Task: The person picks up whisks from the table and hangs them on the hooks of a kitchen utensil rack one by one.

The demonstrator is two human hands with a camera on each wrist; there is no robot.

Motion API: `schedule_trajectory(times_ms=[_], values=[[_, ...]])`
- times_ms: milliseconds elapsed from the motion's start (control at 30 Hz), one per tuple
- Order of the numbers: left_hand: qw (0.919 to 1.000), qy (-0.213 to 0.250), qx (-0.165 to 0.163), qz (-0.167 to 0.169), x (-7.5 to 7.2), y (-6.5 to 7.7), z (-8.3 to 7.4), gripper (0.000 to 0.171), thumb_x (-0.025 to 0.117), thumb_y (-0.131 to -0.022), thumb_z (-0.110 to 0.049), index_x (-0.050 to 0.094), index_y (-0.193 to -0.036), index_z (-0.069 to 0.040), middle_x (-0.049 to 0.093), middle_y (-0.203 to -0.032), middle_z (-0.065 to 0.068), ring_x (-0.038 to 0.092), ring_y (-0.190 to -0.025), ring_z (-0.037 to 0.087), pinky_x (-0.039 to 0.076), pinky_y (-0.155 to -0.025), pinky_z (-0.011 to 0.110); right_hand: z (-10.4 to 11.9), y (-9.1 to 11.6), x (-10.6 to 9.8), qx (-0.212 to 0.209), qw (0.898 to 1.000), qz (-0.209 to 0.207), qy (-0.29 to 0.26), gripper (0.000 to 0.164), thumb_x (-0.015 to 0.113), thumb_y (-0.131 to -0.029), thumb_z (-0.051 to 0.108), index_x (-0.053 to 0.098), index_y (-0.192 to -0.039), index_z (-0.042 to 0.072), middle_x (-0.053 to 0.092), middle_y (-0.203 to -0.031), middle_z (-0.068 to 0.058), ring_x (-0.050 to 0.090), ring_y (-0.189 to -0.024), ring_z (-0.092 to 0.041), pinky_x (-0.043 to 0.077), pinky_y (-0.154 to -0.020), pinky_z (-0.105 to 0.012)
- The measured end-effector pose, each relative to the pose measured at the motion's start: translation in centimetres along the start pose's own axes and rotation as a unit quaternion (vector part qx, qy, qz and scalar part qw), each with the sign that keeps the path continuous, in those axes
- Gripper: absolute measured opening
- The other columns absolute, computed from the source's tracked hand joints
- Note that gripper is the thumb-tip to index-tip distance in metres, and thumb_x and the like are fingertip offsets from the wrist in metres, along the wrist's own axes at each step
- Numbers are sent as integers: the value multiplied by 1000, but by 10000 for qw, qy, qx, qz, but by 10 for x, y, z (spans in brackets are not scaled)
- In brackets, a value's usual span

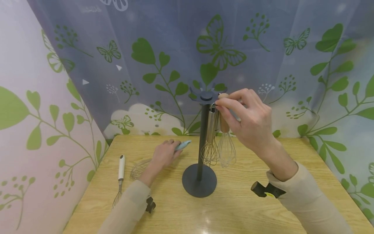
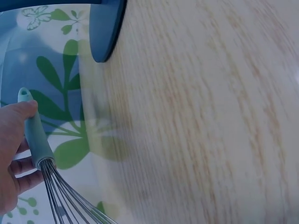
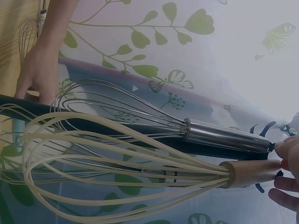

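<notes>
My right hand (image 1: 251, 120) is at the top of a dark utensil stand (image 1: 199, 188), its thumb and fingertips pinching the hanging loop of a steel whisk (image 1: 210, 130). Right beside that one hangs a whisk with a wooden handle (image 1: 224, 125) and cream wires. Behind both, the right wrist view shows part of another whisk (image 3: 159, 172). Low over the table, my left hand (image 1: 165, 152) holds a whisk by its light blue handle (image 2: 38, 140). The wires of this whisk (image 1: 140, 169) point left, partly covered by the wrist.
A whisk with a white handle (image 1: 121, 167) lies on the wooden table (image 1: 228, 208) at the left, its wires partly behind the left sleeve. The stand has a round base and a ring of hooks (image 1: 206, 96) on top. A patterned curtain (image 1: 175, 19) hangs behind the table.
</notes>
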State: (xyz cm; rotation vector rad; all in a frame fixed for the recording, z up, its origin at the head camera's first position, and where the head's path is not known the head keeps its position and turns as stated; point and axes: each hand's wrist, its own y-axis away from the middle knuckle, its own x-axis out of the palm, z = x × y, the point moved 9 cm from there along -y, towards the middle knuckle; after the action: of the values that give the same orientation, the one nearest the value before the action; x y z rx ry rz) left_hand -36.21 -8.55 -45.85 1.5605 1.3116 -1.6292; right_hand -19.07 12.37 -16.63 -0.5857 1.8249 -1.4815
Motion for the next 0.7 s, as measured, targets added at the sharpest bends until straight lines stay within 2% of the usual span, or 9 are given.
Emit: schedule_trajectory(times_ms=[233,333,567,700], values=[[9991,295,-119,-270,-10,0,2,36,66,-105,-38,67,-134,-17,75,-113,10,74,-96,30,62,-70,43,1,0,0,-5,10000,22,15,26,67,-105,29,81,-98,9,68,-87,-13,63,-75,-30,42,-49,-38],[9983,393,-138,-400,-16,0,1,37,67,-104,-38,68,-134,-17,74,-110,9,74,-91,28,60,-65,41,0,0,0,4,10000,37,12,26,67,-105,29,81,-98,9,68,-87,-13,63,-75,-30,41,-49,-37],[9950,767,-344,-537,-28,-3,2,41,66,-104,-40,67,-137,-16,69,-97,5,60,-74,17,46,-57,28,1,1,0,2,10000,22,10,26,67,-105,29,81,-98,9,68,-86,-13,62,-74,-30,40,-50,-37],[9909,1069,-500,-653,-37,-4,3,42,65,-104,-42,67,-137,-16,71,-100,4,59,-73,15,45,-57,26,1,0,-1,13,10000,1,5,26,67,-105,29,81,-98,9,68,-87,-13,62,-74,-31,41,-50,-38]])
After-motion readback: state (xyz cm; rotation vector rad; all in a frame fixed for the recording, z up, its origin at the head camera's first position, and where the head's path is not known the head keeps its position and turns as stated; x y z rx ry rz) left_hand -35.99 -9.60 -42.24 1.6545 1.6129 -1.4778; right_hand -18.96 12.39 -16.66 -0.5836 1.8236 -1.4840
